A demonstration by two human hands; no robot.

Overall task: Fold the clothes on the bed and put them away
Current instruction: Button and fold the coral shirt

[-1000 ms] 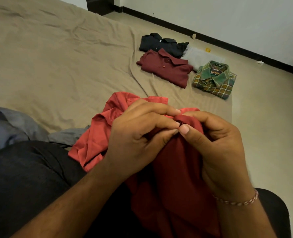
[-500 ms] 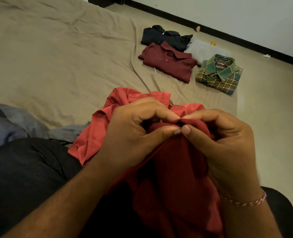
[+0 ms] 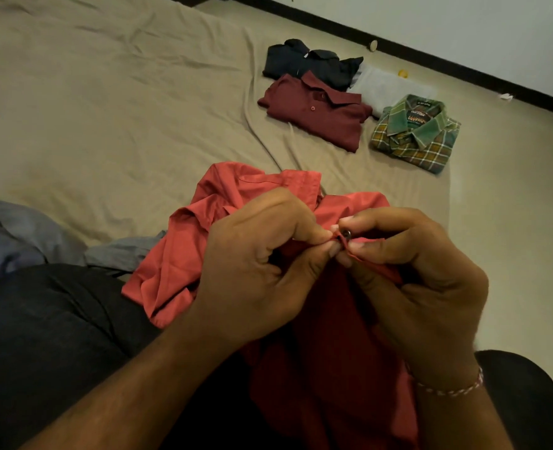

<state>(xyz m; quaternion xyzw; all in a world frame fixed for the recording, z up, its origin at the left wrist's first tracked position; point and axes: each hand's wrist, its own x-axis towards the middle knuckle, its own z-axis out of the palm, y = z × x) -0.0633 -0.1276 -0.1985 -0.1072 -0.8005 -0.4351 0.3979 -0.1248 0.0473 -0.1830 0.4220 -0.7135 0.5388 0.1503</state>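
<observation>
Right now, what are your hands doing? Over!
Left hand and right hand both pinch the red shirt at its button. Shirt not folded. Nothing in the way.

The single head-worn camera looked forward and down, close over the hands, with the bed (image 3: 106,108) running toward twelve o'clock and the wall at one.

My left hand (image 3: 255,271) and right hand (image 3: 411,280) are covering the middle of the red shirt (image 3: 184,254), whose lower part is running off the bottom edge. The black shirt (image 3: 304,61) is lying partly under the maroon shirt (image 3: 317,115), and the grey garment (image 3: 12,235) is being cut off at the left edge.
</observation>
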